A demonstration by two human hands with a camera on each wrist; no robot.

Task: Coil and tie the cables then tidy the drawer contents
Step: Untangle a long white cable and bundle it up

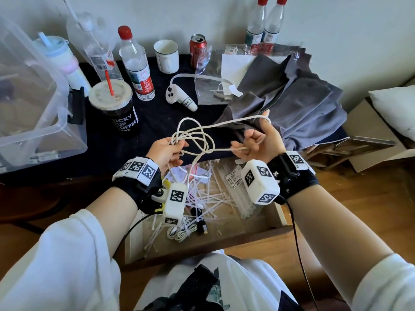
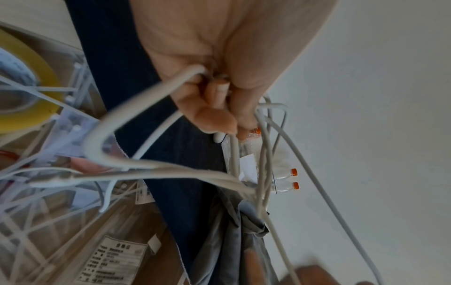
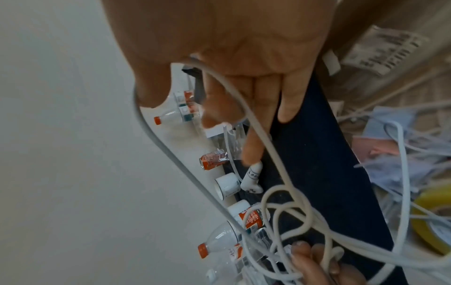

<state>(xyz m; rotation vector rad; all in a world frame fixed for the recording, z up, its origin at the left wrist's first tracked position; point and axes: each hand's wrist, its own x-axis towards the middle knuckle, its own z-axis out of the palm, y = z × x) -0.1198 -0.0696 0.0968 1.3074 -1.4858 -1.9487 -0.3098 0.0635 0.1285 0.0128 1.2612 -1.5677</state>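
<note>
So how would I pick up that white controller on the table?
Grip the controller round its straight handle, coming from above at the near end. The handle lies flat and bare on the dark cloth, while the ring end reaches back under a plastic bag.

The drawer (image 1: 278, 215) has its left part hidden behind the left hand (image 1: 165, 151) and wrist camera. Inside it, the cable ties (image 1: 213, 198) blur together, and the label print is too small to read.
</note>
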